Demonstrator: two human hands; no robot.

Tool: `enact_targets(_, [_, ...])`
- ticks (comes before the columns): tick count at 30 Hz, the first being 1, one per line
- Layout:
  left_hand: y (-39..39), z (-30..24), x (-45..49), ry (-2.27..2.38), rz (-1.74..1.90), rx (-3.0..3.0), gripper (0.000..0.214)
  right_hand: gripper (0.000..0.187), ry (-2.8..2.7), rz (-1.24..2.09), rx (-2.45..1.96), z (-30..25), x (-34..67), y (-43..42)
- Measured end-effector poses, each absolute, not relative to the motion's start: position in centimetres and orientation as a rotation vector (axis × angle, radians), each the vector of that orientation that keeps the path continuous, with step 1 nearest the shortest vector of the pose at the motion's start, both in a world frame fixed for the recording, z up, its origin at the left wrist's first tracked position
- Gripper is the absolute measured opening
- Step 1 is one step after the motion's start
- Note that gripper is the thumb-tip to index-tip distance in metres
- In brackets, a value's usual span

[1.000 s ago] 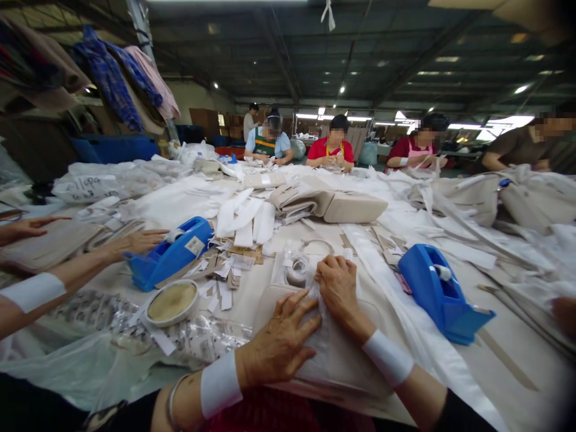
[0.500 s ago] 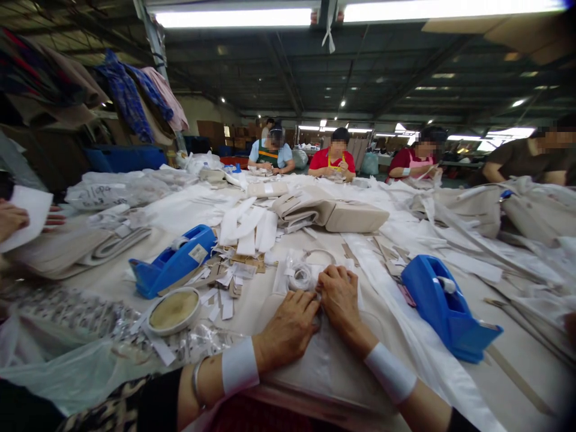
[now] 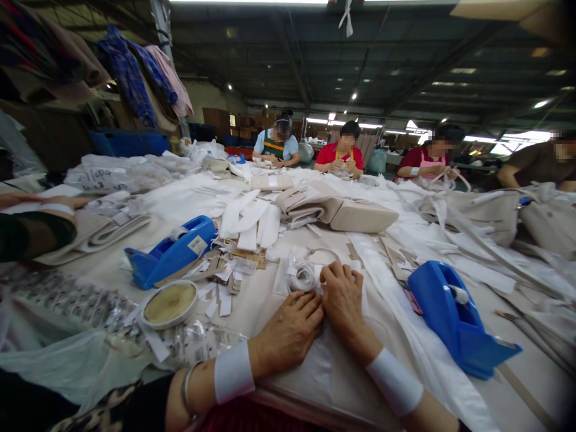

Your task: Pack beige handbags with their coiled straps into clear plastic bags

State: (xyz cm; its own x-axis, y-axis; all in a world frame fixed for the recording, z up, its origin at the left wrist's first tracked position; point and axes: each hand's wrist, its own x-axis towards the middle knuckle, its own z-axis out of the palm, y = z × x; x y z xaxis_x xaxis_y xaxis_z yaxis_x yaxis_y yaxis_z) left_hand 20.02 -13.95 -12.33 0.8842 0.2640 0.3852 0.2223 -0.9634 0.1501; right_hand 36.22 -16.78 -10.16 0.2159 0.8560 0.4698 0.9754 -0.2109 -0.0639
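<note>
A clear plastic pouch (image 3: 283,277) with a coiled pale cord (image 3: 302,276) inside lies on a flat beige bag piece (image 3: 310,384) in front of me. My left hand (image 3: 288,330) reaches in from the left, its fingers together and bent at the pouch's near edge. My right hand (image 3: 342,300) meets it from the right, fingers curled down over the pouch's near right side. The fingertips of both hands almost touch. Both thumbs and the exact grip are hidden under the hands. A thin pale loop (image 3: 324,252) shows just beyond the pouch.
Blue tape dispensers stand left (image 3: 173,252) and right (image 3: 459,318). A round dish (image 3: 169,303) with a yellowish pad sits near paper tags (image 3: 231,270). Folded beige bags (image 3: 360,213) lie ahead. Scissors (image 3: 508,315) rest at right. A co-worker's arm (image 3: 40,225) reaches in at left; others sit opposite.
My hands stay at the pouch with only a slight shift. The co-worker's arm at left has reached further in, and their white sheet now lies lower. The camera view has tilted down slightly.
</note>
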Motion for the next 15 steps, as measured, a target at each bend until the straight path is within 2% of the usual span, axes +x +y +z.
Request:
enact_targets(9, [-13.9,-12.0,20.0,0.399,0.573,2.924,0.043,0.026,-1.837,-0.415,-2.176,-9.7,36.1,-17.4])
enact_targets(15, [-14.1,-11.8,20.0,0.416,0.54,2.935,0.046,0.039,-1.774,-0.324,-2.131,-8.7,37.1,-18.0])
